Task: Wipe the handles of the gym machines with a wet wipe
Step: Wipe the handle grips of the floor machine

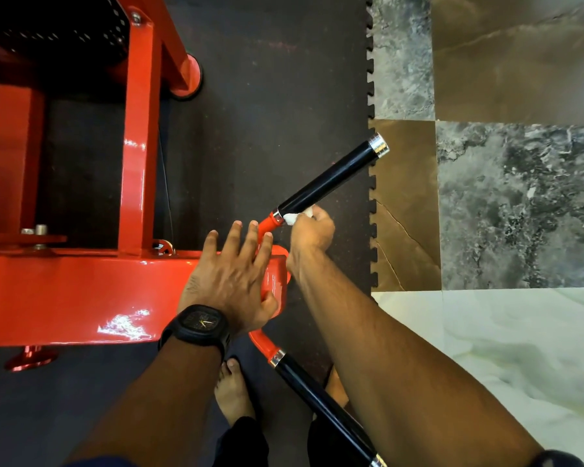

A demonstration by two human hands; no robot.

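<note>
Glossy black, chrome-capped cylindrical handle [327, 178] slants up-right. Right hand [312, 232] fingers clutch crumpled white wet wipe [294, 218] at its base. Left hand [233, 281] fingers splayed.

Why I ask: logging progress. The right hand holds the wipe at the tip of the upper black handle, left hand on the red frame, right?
No. Head view: the right hand holds the wipe at the base of the upper black handle; left hand on the red frame.

The left grip [231, 278] is held flat and splayed; the right grip [312, 232] is curled round a wet wipe [292, 218], its forearm extended forward.
</note>
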